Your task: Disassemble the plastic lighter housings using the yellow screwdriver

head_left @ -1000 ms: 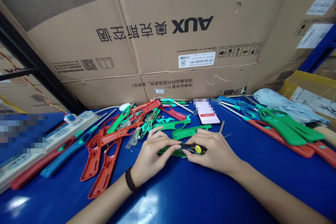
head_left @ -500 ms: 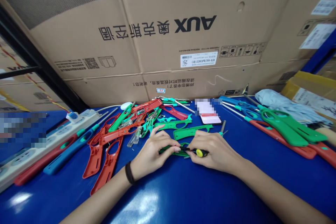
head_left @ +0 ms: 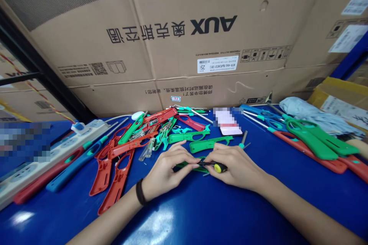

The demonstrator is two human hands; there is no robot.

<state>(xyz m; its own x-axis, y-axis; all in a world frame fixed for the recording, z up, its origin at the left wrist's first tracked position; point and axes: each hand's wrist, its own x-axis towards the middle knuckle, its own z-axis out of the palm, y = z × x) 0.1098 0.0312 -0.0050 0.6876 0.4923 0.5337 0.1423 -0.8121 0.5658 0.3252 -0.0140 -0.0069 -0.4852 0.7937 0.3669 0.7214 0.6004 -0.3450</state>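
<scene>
My left hand [head_left: 165, 170] pinches a green plastic lighter shell [head_left: 192, 165] that lies on the blue table [head_left: 201, 210]. My right hand [head_left: 234, 165] is closed on a small screwdriver with a black and yellow handle [head_left: 217, 167], its tip pointing left into the shell. The two hands nearly touch over the piece. Fine wires stick out beside the screwdriver. Most of the shell is hidden under my fingers.
Red lighter shells [head_left: 115, 172], green shells [head_left: 208, 143] and loose metal tubes lie behind my hands. Assembled long lighters [head_left: 310, 141] are stacked at the right. A phone [head_left: 230, 126], a white power strip [head_left: 54, 149] and a big cardboard box [head_left: 184, 38] stand at the back.
The hands stay almost in place over the green shell; the screwdriver handle has shifted slightly. The view moved a little.
</scene>
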